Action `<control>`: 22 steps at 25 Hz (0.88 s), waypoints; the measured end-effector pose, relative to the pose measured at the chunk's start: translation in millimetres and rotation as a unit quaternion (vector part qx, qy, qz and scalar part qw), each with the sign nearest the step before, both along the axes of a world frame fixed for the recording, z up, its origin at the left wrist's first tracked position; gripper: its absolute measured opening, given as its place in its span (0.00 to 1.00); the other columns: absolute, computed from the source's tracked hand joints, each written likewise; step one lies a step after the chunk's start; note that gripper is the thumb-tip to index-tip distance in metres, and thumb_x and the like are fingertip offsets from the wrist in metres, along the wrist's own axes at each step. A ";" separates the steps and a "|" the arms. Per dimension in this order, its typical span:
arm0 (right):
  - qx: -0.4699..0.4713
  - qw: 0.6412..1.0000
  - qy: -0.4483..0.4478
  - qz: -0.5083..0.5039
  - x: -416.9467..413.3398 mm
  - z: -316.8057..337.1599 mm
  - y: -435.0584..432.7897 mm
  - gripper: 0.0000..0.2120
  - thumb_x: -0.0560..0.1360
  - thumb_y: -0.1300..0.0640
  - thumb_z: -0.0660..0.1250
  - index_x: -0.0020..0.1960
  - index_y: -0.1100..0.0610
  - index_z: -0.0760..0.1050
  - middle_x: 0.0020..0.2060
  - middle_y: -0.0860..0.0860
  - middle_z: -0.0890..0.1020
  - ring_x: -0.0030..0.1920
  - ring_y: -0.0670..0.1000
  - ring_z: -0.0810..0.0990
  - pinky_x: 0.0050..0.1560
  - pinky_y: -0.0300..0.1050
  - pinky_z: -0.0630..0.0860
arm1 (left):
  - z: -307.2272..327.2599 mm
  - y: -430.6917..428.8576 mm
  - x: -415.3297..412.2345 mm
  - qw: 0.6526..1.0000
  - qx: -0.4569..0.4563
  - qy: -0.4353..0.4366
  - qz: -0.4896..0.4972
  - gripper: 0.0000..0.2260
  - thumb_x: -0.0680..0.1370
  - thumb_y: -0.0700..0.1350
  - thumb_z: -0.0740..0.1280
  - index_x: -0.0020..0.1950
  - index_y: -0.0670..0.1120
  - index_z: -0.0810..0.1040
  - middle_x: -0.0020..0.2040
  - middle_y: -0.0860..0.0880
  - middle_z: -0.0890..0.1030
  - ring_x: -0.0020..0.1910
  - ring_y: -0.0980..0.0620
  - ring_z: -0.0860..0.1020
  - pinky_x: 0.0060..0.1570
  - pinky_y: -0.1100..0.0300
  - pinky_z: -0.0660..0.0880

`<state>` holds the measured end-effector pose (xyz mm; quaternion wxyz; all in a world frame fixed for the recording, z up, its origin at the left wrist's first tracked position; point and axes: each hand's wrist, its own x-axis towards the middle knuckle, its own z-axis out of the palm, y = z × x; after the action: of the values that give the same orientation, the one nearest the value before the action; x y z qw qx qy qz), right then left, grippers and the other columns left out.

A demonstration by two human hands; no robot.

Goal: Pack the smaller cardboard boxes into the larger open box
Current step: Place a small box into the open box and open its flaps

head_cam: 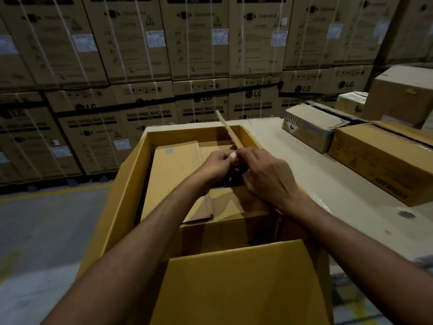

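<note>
L hand: left hand over the big box, fingers curled, thumb on top, pinching the near end of a thin, long brown cardboard strip.
R hand: right hand just beside L, back twd camera, fingers bent in and closed on the same end of the strip; fingertips mostly hidden.
Strip: tilts up and away from both hands, far end above the big box's far rim.
Big box: large open yellow-brown cardboard box, stands against the table's L edge; near flap open twd the person.
Packed items: flat yellow-brown cardboard box w/ small pale label lies inside at L-centre, top face up; a 2nd brown cardboard box w/ creased top lies inside nearer the person, partly under the arms. Dark gap btwn them under the hands.
Table: pale beige tabletop, R of the big box.
On table: long yellow-brown carton w/ dark print at R; worn brown carton w/ blue print just behind it; 2 more brown cartons farther back at R, details dim.
Background: wall of stacked brown strapped cartons printed "LG washing machine".
Floor: grey concrete floor at L w/ yellow painted line.
</note>
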<state>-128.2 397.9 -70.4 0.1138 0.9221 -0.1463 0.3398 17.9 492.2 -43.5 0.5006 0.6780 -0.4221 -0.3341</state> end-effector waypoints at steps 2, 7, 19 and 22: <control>0.042 0.993 -0.036 -0.102 -11.0 10.7 -7.4 0.15 0.77 0.55 0.67 0.62 0.59 0.78 0.62 0.58 0.80 0.51 0.55 0.80 0.42 0.43 0.77 | 5.1 -18.3 -17.5 0.998 -0.017 -0.019 -0.050 0.17 0.87 0.42 0.56 0.73 0.51 0.75 0.66 0.51 0.79 0.62 0.50 0.78 0.59 0.53 0.79; 0.088 0.938 0.011 -0.334 -44.8 20.6 -38.0 0.18 0.73 0.51 0.71 0.62 0.53 0.82 0.72 0.58 0.72 0.69 0.61 0.70 0.64 0.61 0.69 | -20.7 -62.8 -64.8 0.955 0.099 -0.204 -0.193 0.24 0.85 0.39 0.57 0.81 0.53 0.64 0.76 0.45 0.70 0.71 0.45 0.71 0.66 0.52 0.71; 0.039 0.903 0.286 -0.319 17.9 31.9 -72.2 0.29 0.72 0.37 0.72 0.67 0.51 0.77 0.81 0.63 0.56 0.81 0.67 0.49 0.78 0.69 0.46 | -40.8 -86.0 -40.7 0.934 0.120 -0.299 -0.156 0.23 0.83 0.46 0.66 0.77 0.47 0.67 0.73 0.46 0.74 0.71 0.46 0.72 0.69 0.51 0.71; 0.052 0.912 0.313 -0.259 43.2 10.3 -79.8 0.24 0.75 0.39 0.71 0.65 0.51 0.78 0.80 0.63 0.61 0.81 0.66 0.51 0.79 0.68 0.40 | -43.8 -77.4 -16.4 0.892 0.195 -0.385 -0.132 0.19 0.82 0.51 0.67 0.73 0.48 0.74 0.69 0.49 0.78 0.68 0.49 0.75 0.66 0.48 0.74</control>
<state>-85.0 318.1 -60.1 0.1894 0.9155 -0.3546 -0.0159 1.5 414.8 -87.3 0.1082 0.7757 -0.5935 -0.1851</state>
